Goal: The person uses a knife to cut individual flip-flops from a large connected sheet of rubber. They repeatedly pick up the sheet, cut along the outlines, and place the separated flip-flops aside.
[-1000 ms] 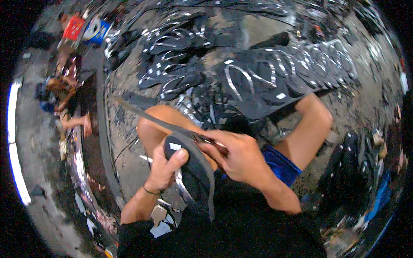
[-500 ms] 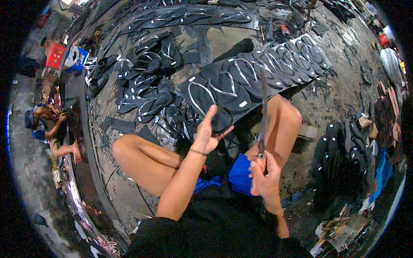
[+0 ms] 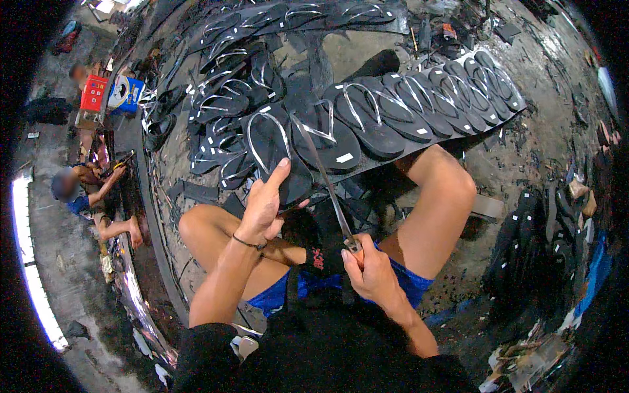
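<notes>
My left hand (image 3: 263, 206) holds the near end of a black flip-flop (image 3: 272, 134) with a silver-edged strap, thumb on top and fingers partly hidden beneath. My right hand (image 3: 372, 270) is closed around the orange handle of a long-bladed knife (image 3: 327, 173). Its blade slants up and left, with the tip over the gap between the held flip-flop and a second flip-flop (image 3: 324, 141). From there a row of similar flip-flops runs to the upper right on a dark sheet (image 3: 452, 135). Whether the blade touches anything, I cannot tell.
Another row of flip-flops (image 3: 291, 14) lies at the back, and a heap of them (image 3: 223, 105) to the left. My bent knees flank the work. Dark scraps litter the floor. At far left a person (image 3: 82, 187) sits near a red box (image 3: 94, 93).
The knife has swung left from nearly upright to a slant beside the held flip-flop. My left hand and that flip-flop have shifted left, widening the space to the second one. The view moved slightly too.
</notes>
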